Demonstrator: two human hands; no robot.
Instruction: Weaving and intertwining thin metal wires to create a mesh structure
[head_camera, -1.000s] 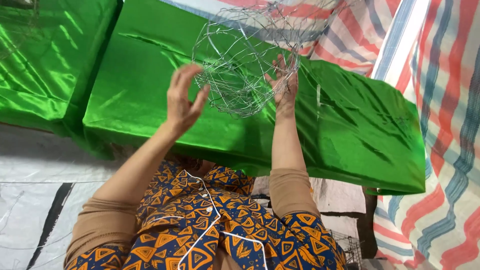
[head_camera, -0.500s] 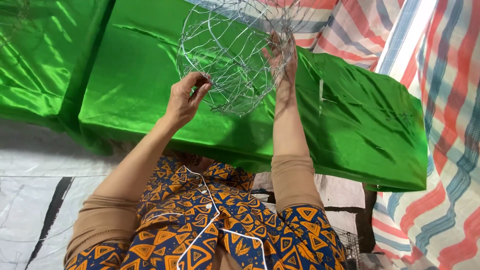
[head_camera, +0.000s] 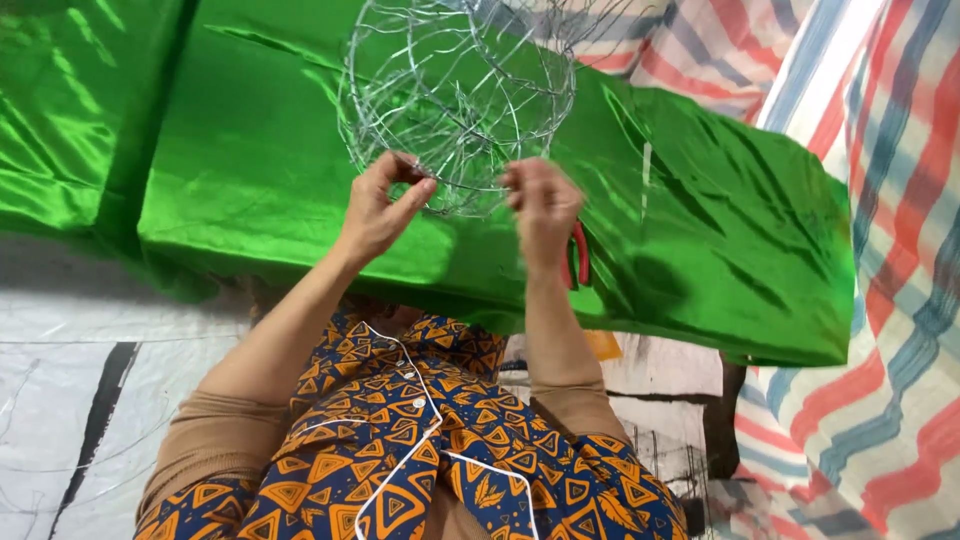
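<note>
Wire frame (head_camera: 455, 95): rounded openwork cage of thin silvery wire, held up above the green cloth
Left hand (head_camera: 380, 205): at the lower left rim of the wire frame, thumb and fingers pinched closed on a wire
Right hand (head_camera: 542, 205): at the lower right rim of the wire frame, fingers curled at the wires; blurred, so whether it grips one cannot be told
Red-handled tool (head_camera: 578, 255): just below the wire frame, partly hidden behind the right hand
Green cloth (head_camera: 250, 170): shiny fabric spread beneath the wire frame
Striped tarpaulin (head_camera: 880, 250): right of the wire frame
</note>
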